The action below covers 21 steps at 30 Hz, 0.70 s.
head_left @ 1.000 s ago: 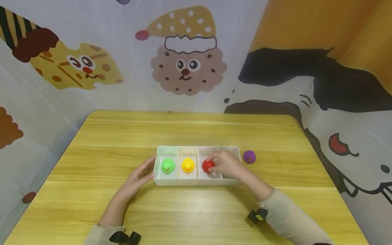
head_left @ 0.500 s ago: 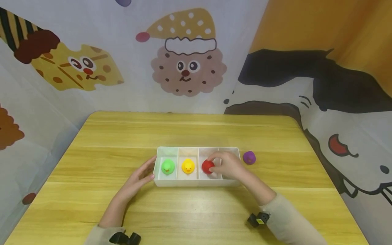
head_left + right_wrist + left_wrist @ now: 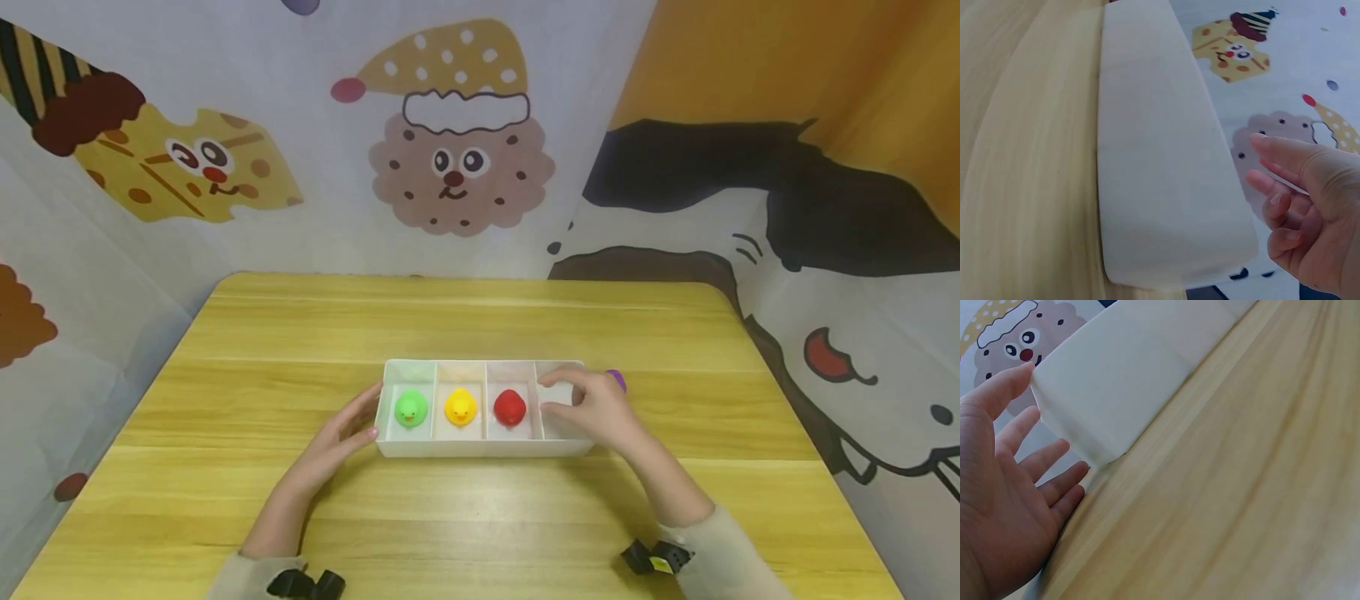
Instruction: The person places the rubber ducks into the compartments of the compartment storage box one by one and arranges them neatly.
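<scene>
A white divided tray (image 3: 480, 448) lies on the table. From left to right its compartments hold a green toy duck (image 3: 411, 408), a yellow toy duck (image 3: 461, 407) and a red toy duck (image 3: 510, 407). My left hand (image 3: 334, 442) touches the tray's left end, its fingers extended along the wall in the left wrist view. Over the rightmost compartment hovers my right hand (image 3: 600, 408), thumb and forefinger apart with nothing between them. Behind that hand a purple toy (image 3: 617, 380) peeks out on the table, mostly hidden.
The wooden table (image 3: 480, 525) extends around the tray on all sides. A cartoon-printed cloth (image 3: 300, 242) hangs behind the table's far edge. Each sleeve carries a small black camera, such as the right wrist camera (image 3: 657, 557).
My right hand has let go of the red duck and moved right, now partly covering the purple toy. The red duck stays in its compartment. My left hand has not moved.
</scene>
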Each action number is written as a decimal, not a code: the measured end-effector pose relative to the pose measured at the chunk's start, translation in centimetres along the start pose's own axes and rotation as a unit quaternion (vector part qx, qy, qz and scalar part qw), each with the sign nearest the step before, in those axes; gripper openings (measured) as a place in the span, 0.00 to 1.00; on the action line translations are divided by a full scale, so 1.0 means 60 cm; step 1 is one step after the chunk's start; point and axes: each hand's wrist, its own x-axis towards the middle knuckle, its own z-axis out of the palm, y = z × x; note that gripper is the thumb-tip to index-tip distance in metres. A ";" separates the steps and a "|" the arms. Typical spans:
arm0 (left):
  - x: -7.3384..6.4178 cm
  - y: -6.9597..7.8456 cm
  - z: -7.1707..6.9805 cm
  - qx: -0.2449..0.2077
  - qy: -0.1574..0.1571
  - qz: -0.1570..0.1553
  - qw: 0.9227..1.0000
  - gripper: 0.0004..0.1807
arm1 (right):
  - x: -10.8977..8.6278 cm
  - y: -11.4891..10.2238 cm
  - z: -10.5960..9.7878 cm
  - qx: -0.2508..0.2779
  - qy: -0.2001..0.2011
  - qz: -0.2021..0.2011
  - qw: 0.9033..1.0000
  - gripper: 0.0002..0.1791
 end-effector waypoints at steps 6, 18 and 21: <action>0.000 0.000 -0.001 0.005 0.001 -0.004 1.000 0.33 | -0.019 0.019 -0.024 0.044 0.032 0.031 0.998 0.15; 0.000 -0.003 -0.001 0.002 -0.001 0.002 1.000 0.32 | -0.050 0.064 -0.060 0.042 0.079 0.065 0.994 0.18; 0.000 -0.002 -0.001 0.001 -0.001 0.003 1.000 0.32 | -0.055 0.076 -0.063 0.038 0.081 0.079 0.993 0.18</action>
